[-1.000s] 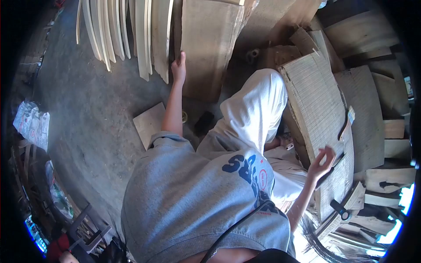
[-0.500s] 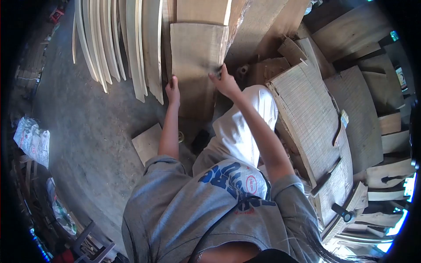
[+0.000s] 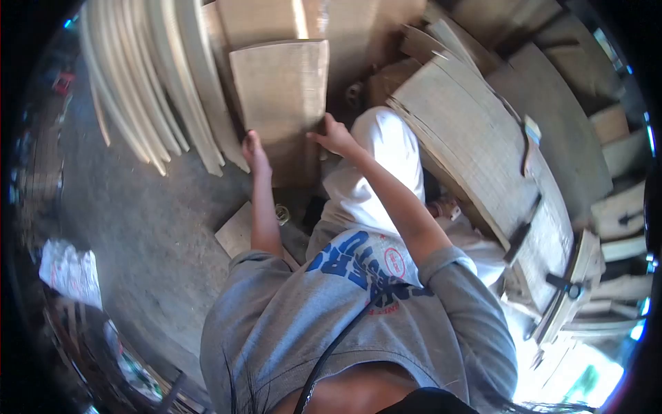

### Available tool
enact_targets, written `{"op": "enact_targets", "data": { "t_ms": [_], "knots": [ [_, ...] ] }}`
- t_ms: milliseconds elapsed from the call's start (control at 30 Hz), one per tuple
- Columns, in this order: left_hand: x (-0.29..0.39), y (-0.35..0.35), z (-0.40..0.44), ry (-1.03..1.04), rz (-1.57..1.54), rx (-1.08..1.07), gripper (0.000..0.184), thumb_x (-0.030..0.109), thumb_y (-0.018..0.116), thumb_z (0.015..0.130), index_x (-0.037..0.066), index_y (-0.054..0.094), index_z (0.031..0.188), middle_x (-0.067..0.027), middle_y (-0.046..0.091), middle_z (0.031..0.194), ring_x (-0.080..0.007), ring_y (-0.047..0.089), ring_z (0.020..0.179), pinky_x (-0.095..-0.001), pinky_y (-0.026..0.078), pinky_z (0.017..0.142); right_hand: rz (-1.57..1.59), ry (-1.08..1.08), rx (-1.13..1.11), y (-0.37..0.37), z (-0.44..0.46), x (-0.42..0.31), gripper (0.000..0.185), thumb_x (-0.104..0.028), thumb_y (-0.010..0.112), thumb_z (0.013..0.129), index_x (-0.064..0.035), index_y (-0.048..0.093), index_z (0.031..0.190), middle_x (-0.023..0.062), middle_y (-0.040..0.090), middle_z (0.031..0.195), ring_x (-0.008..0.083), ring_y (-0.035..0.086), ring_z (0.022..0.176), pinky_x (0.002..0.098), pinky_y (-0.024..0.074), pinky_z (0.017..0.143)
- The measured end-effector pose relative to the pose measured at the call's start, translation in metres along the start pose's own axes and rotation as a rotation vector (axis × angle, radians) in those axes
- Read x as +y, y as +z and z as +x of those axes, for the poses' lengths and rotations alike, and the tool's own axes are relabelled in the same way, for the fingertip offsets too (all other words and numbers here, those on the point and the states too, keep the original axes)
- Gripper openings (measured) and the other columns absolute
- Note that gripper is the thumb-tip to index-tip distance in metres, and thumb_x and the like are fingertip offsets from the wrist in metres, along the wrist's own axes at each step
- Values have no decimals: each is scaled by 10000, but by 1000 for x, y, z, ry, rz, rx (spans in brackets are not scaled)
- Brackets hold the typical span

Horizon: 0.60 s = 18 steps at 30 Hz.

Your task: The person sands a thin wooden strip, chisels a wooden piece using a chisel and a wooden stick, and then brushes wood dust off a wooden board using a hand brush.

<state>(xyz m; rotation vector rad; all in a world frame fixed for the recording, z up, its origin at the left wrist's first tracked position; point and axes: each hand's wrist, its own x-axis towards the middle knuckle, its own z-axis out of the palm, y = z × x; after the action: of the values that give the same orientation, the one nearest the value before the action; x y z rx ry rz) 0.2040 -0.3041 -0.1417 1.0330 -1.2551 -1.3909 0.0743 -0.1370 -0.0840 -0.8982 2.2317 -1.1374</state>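
Note:
A wide wooden board (image 3: 281,90) stands in front of me at the upper middle, its top edge slightly curved. My left hand (image 3: 256,153) grips its left edge low down, thumb up. At the right edge my right hand (image 3: 334,135) holds the same board between thumb and fingers. Behind it are larger boards (image 3: 255,21). Just left of it, several thin curved strips (image 3: 155,83) lean side by side.
To my right, a thick board (image 3: 476,131) carries a brush (image 3: 531,131), a dark-handled tool (image 3: 518,243) and a black tool with a ring (image 3: 572,290). A small flat piece (image 3: 236,231) and a tape roll (image 3: 281,214) lie on the floor. A white sack (image 3: 71,271) is far left.
My right hand has come from the right-hand board to the wooden board's right edge. My left hand keeps to the left edge. The view has shifted, and the board now stands tilted slightly left.

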Motion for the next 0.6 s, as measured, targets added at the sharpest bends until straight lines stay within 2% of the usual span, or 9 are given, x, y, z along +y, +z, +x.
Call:
{"op": "enact_targets", "data": {
  "t_ms": [133, 267, 300, 333, 400, 500, 533, 567, 600],
  "knots": [
    [49, 0, 0, 149, -2, -52, 419, 400, 616, 860, -18, 591, 884, -45, 590, 880, -143, 505, 828, -286, 410, 775, 176, -159, 100, -9, -11, -8, 546, -320, 671, 813, -12, 433, 1196, 224, 641, 940, 341, 635, 893, 397, 508, 755],
    [134, 22, -25, 357, 86, -202, 305, 309, 615, 881, 6, 587, 852, -5, 596, 798, -88, 521, 736, -225, 411, 673, 256, -108, 197, -39, -66, -35, 488, -333, 619, 861, 7, 438, 1161, 152, 655, 787, 230, 657, 715, 343, 519, 652],
    [156, 31, -34, 388, 109, -275, 282, 276, 616, 882, -4, 593, 856, -32, 615, 790, -100, 555, 759, -240, 435, 698, 259, -170, 317, -42, -81, -37, 555, -343, 611, 855, -3, 384, 1230, 246, 621, 778, 379, 636, 755, 432, 501, 650],
    [173, 46, -42, 473, 60, -355, 251, 232, 624, 876, -17, 594, 851, -59, 634, 800, -120, 588, 761, -249, 461, 697, 319, -37, 277, -59, -100, -49, 568, -344, 613, 857, 0, 379, 1243, 221, 629, 772, 326, 655, 737, 391, 511, 653],
    [218, 80, -75, 525, 80, -495, 218, 183, 619, 877, -24, 611, 810, -79, 664, 830, -148, 621, 719, -259, 492, 638, 526, -91, 374, -75, -132, -54, 455, -243, 570, 905, 40, 381, 1208, 185, 651, 811, 242, 670, 738, 338, 529, 646],
    [257, 127, -118, 783, 223, -607, 357, 364, 692, 783, 28, 618, 686, -113, 602, 644, -250, 606, 604, -334, 425, 533, 723, 5, 552, -101, -172, -50, 380, -210, 529, 929, 53, 381, 1159, 201, 623, 970, 231, 659, 830, 328, 560, 711],
    [259, 147, -134, 780, 232, -685, 401, 409, 670, 790, 31, 609, 669, -114, 596, 634, -266, 604, 596, -342, 427, 531, 787, 21, 626, -110, -186, -49, 373, -217, 522, 932, 49, 385, 1155, 201, 606, 1012, 239, 654, 845, 335, 563, 714],
    [241, 170, -144, 742, 168, -777, 456, 462, 650, 787, 29, 603, 653, -117, 589, 629, -277, 605, 596, -355, 429, 530, 817, 31, 676, -116, -197, -36, 339, -207, 513, 937, 8, 392, 1169, 156, 549, 1064, 234, 640, 843, 337, 570, 697],
    [238, 189, -158, 868, 181, -786, 488, 498, 647, 771, 29, 607, 643, -126, 584, 618, -293, 603, 580, -378, 435, 520, 839, 36, 747, -123, -210, -35, 362, -222, 521, 934, -4, 384, 1189, 137, 542, 1042, 236, 641, 831, 334, 571, 691]
  ]
}}
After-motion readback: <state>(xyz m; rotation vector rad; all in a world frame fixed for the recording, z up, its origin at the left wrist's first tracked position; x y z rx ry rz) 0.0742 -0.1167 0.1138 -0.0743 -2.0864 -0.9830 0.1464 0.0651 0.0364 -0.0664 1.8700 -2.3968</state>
